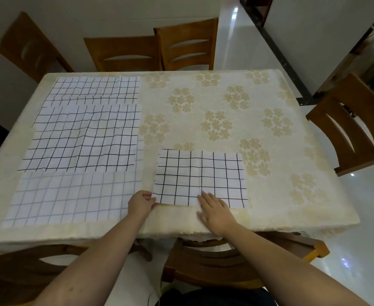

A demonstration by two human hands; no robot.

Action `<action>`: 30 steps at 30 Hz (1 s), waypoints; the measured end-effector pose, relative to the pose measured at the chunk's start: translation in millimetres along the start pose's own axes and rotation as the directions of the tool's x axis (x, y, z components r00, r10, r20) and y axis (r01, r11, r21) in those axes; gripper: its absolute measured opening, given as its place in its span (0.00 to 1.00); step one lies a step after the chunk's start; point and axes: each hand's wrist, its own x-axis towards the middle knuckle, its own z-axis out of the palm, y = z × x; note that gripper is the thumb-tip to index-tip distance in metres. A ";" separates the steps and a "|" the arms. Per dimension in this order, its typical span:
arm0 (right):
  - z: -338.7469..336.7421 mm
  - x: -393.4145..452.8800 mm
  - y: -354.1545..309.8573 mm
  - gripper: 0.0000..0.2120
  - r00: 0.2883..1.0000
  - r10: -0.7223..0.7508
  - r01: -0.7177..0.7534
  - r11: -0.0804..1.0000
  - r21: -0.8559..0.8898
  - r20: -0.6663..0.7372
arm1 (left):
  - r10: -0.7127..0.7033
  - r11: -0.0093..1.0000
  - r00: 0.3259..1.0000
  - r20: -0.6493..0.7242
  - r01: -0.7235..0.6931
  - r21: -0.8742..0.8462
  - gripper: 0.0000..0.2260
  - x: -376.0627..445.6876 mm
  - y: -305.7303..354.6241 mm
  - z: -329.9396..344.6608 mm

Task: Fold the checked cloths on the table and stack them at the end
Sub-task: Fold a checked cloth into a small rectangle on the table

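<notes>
On the table draped in a cream tablecloth with pale gold flower clusters, a white cloth with a black grid, folded into a small rectangle, lies near the front edge at about 6 o'clock. The left hand pinches its near left corner, fingers curled on the edge, though the exact grip is hard to make out. The right hand lies flat with fingers straight, pressing the near edge beside the centre crease. Three larger unfolded checked cloths lie in a column from 8 to 11 o'clock. Brown wooden chairs ring the table.
</notes>
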 end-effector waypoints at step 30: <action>-12.4 107.0 19.2 0.29 0.976 0.012 -0.001 0.999 0.050 -0.217 | 0.497 0.167 0.655 0.570 -0.716 0.678 0.37 48.9 46.9 82.2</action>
